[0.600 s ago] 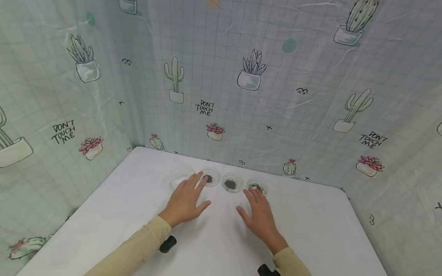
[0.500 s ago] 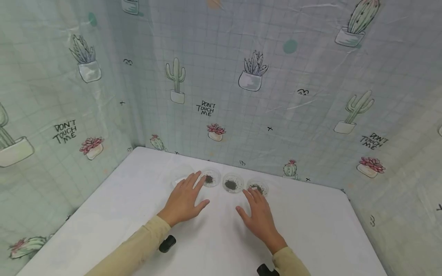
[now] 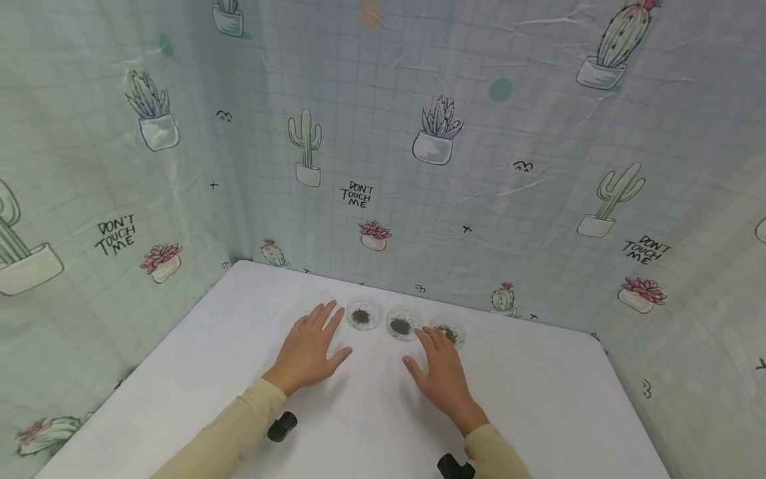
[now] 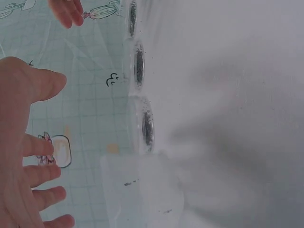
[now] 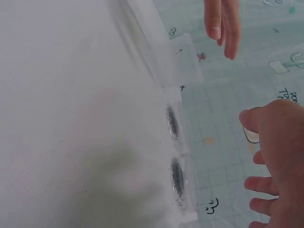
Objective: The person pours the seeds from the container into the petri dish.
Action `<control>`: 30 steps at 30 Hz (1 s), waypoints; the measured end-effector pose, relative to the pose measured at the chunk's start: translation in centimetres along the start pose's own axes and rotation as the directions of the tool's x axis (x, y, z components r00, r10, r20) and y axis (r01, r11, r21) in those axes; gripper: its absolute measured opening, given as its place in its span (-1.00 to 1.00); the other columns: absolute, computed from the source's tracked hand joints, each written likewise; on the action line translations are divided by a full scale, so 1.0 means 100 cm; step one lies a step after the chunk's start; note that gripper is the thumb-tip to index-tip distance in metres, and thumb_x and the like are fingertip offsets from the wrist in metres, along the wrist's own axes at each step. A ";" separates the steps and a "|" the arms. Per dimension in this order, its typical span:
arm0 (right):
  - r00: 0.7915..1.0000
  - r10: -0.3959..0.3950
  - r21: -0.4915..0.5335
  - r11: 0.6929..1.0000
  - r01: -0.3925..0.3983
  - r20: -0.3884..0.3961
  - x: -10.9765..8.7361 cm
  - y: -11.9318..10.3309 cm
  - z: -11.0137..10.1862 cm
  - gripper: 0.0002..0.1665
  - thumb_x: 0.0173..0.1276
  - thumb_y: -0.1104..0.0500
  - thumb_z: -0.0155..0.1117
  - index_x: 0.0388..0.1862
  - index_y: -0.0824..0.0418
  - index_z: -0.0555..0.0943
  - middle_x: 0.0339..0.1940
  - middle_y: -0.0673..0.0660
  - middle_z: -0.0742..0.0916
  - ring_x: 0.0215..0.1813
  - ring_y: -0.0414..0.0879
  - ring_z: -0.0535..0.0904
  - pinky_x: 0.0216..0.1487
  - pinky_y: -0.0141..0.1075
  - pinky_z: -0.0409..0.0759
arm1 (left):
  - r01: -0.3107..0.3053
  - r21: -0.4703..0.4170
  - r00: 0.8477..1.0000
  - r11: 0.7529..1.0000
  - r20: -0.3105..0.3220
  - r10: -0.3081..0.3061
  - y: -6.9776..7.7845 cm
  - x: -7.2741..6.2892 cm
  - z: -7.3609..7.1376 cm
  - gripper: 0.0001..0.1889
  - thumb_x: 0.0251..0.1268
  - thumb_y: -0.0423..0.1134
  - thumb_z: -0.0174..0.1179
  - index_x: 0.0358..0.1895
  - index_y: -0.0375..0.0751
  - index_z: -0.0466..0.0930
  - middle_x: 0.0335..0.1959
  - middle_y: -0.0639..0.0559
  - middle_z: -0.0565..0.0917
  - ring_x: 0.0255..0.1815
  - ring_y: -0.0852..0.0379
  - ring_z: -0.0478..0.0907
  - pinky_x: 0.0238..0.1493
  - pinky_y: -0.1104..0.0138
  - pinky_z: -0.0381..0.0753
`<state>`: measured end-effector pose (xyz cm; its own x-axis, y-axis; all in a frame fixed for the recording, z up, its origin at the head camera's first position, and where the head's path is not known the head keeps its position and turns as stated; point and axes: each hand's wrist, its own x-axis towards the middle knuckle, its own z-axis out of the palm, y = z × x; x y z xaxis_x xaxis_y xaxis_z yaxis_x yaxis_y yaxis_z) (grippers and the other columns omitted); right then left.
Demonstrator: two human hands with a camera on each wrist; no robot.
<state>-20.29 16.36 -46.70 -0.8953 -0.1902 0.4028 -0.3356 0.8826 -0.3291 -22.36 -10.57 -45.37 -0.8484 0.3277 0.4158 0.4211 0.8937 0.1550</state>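
The left hand point(image 3: 305, 349) hangs a little farther left than in the earlier head frames: its fingertips, which overlapped the leftmost of 3 round, clear, shallow dishes, now lie just left of that leftmost dish point(image 3: 374, 307) in the head view, leaving its rim in full sight. The right hand point(image 3: 443, 369) also sits slightly more to the left, its fingertips now by the right edge of the middle dish point(image 3: 405, 337) while its fingers cover part of the rightmost dish point(image 3: 457, 326).

The 3 dishes keep their row near the back edge of the smooth white surface point(image 3: 371, 412), each containing dark, grainy material point(image 3: 360, 317). The 2 hands are open, fingers spread and nearly straight, thumbs held out, gripping nothing; the wrist views show them raised above the surface, apart from the dishes.

Beside the leftmost dish is a translucent, colourless piece point(image 4: 137, 190) with dark specks; its exact shape is unclear. The pale green, cactus-printed sheet point(image 3: 383, 100) behind sits slightly lower in the head view than before.
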 end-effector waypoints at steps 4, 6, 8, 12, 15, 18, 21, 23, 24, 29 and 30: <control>1.000 0.016 0.012 1.000 -0.016 0.014 0.004 -0.006 0.003 -0.31 0.32 -0.09 0.26 0.33 0.22 0.43 0.35 0.24 0.51 0.46 0.24 0.29 0.42 0.18 0.26 | 0.009 0.002 1.000 1.000 -0.006 -0.009 -0.008 -0.001 0.004 -0.23 0.20 0.17 0.21 0.37 -0.24 0.35 0.42 -0.22 0.35 0.43 -0.22 0.29 0.35 -0.12 0.33; 1.000 0.013 0.017 1.000 -0.013 0.012 0.006 -0.009 0.005 -0.31 0.31 -0.08 0.27 0.33 0.23 0.43 0.34 0.24 0.51 0.46 0.25 0.29 0.42 0.18 0.27 | 0.012 0.011 1.000 1.000 -0.008 -0.012 -0.012 -0.001 0.005 -0.23 0.20 0.18 0.21 0.37 -0.25 0.36 0.41 -0.22 0.36 0.43 -0.22 0.29 0.35 -0.11 0.32; 1.000 -0.002 0.017 1.000 0.002 0.002 0.009 -0.011 0.007 -0.32 0.31 -0.07 0.28 0.32 0.23 0.44 0.33 0.23 0.52 0.45 0.24 0.31 0.40 0.17 0.29 | 0.015 0.023 1.000 1.000 -0.013 -0.014 -0.015 -0.001 0.006 -0.23 0.19 0.18 0.20 0.37 -0.25 0.36 0.41 -0.23 0.37 0.43 -0.22 0.29 0.35 -0.11 0.33; 1.000 -0.027 0.037 0.999 0.028 -0.014 0.012 -0.013 0.011 -0.33 0.30 -0.04 0.29 0.32 0.24 0.44 0.30 0.24 0.54 0.42 0.25 0.34 0.39 0.17 0.31 | 0.022 0.018 0.999 1.000 -0.024 -0.022 -0.020 -0.001 0.007 -0.24 0.18 0.18 0.21 0.35 -0.26 0.38 0.39 -0.24 0.38 0.42 -0.24 0.30 0.33 -0.12 0.34; 0.999 -0.031 0.051 0.998 0.032 -0.007 0.013 -0.015 0.012 -0.34 0.31 -0.02 0.29 0.31 0.24 0.44 0.29 0.25 0.55 0.41 0.25 0.35 0.39 0.16 0.31 | 0.029 0.004 0.999 1.000 -0.029 -0.029 -0.023 -0.001 0.006 -0.24 0.18 0.16 0.23 0.34 -0.27 0.39 0.38 -0.25 0.39 0.41 -0.25 0.31 0.32 -0.13 0.35; 1.000 -0.025 0.064 0.998 0.024 0.005 0.014 -0.016 0.013 -0.35 0.33 -0.03 0.27 0.32 0.22 0.43 0.29 0.24 0.54 0.42 0.24 0.34 0.41 0.15 0.30 | 0.037 0.010 0.999 0.999 -0.038 -0.037 -0.026 -0.002 0.007 -0.25 0.18 0.15 0.23 0.34 -0.27 0.39 0.38 -0.25 0.39 0.41 -0.25 0.31 0.31 -0.13 0.36; 1.000 -0.029 0.074 0.997 0.029 0.006 0.015 -0.017 0.015 -0.35 0.32 -0.03 0.28 0.32 0.21 0.44 0.29 0.24 0.54 0.42 0.23 0.34 0.41 0.14 0.29 | 0.048 0.013 0.998 0.999 -0.044 -0.047 -0.029 -0.001 0.008 -0.25 0.18 0.14 0.23 0.34 -0.27 0.38 0.38 -0.25 0.39 0.41 -0.25 0.31 0.32 -0.12 0.36; 0.999 -0.039 0.067 0.997 0.039 -0.002 0.015 -0.017 0.016 -0.36 0.31 -0.03 0.29 0.30 0.21 0.44 0.29 0.24 0.55 0.41 0.24 0.35 0.40 0.16 0.30 | 0.055 0.009 0.998 0.998 -0.043 -0.055 -0.031 -0.001 0.009 -0.25 0.18 0.14 0.23 0.35 -0.27 0.37 0.39 -0.25 0.38 0.41 -0.25 0.30 0.32 -0.12 0.36; 0.999 -0.042 0.060 0.997 0.043 -0.007 0.016 -0.017 0.016 -0.36 0.31 -0.03 0.29 0.30 0.21 0.45 0.28 0.24 0.55 0.41 0.24 0.35 0.39 0.16 0.31 | 0.057 0.007 0.998 0.998 -0.041 -0.057 -0.032 -0.001 0.010 -0.25 0.19 0.14 0.23 0.35 -0.26 0.37 0.39 -0.26 0.37 0.41 -0.25 0.30 0.32 -0.12 0.35; 0.999 -0.032 0.025 0.999 0.032 -0.023 0.021 -0.016 0.018 -0.35 0.29 -0.07 0.29 0.29 0.19 0.46 0.28 0.22 0.55 0.41 0.24 0.36 0.39 0.16 0.31 | 0.057 0.001 0.998 0.998 -0.033 -0.057 -0.035 0.001 0.011 -0.25 0.20 0.15 0.22 0.36 -0.25 0.36 0.42 -0.27 0.32 0.43 -0.26 0.27 0.31 -0.13 0.36; 0.999 -0.031 0.026 0.999 0.031 -0.025 0.023 -0.016 0.018 -0.35 0.30 -0.07 0.29 0.29 0.19 0.46 0.28 0.22 0.55 0.41 0.24 0.35 0.39 0.16 0.31 | 0.056 0.004 0.998 0.998 -0.035 -0.056 -0.035 0.001 0.011 -0.25 0.20 0.15 0.21 0.36 -0.24 0.36 0.42 -0.27 0.32 0.43 -0.26 0.27 0.31 -0.13 0.36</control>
<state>-22.30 13.76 -46.81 -0.8770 -0.2067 0.4337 -0.3710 0.8649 -0.3382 -24.28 -13.34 -46.87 -0.8591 0.2662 0.4372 0.3714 0.9119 0.1745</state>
